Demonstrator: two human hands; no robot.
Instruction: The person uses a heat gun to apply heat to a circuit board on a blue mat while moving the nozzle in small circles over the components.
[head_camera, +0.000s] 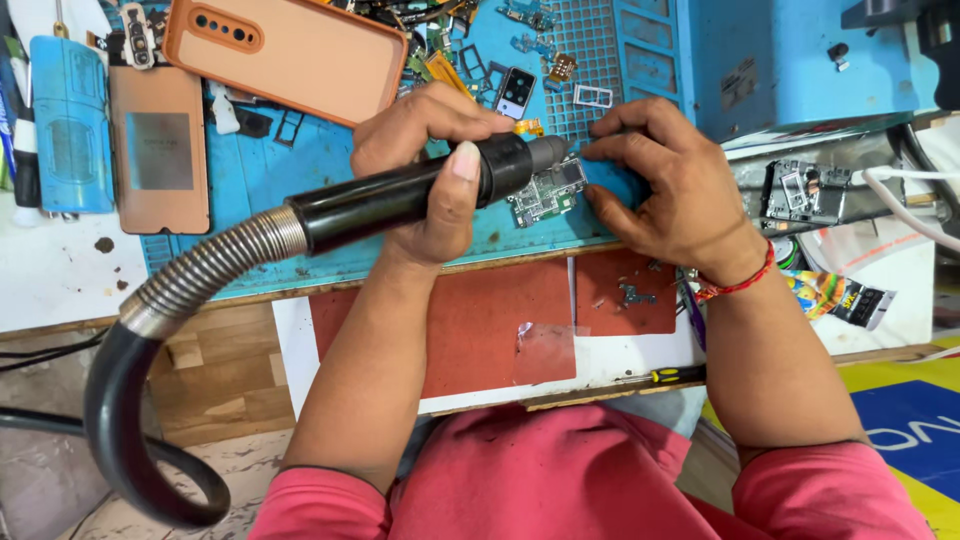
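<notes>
Left hand (430, 170) wrapped tight around black hot-air wand (400, 195), nozzle aimed at 3 o'clock onto small circuit board (545, 192) on blue mat (290, 165). Right hand (665, 190) presses fingertips flat on board's 3 o'clock edge, gripping nothing. Risk: fingers so near nozzle could scorch; lingering heat may lift components.

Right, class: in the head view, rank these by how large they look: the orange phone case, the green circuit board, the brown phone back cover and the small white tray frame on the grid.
1. orange phone case, partly cut off at the top
2. brown phone back cover
3. green circuit board, partly hidden by the black hot-air handle
4. white tray frame
</notes>
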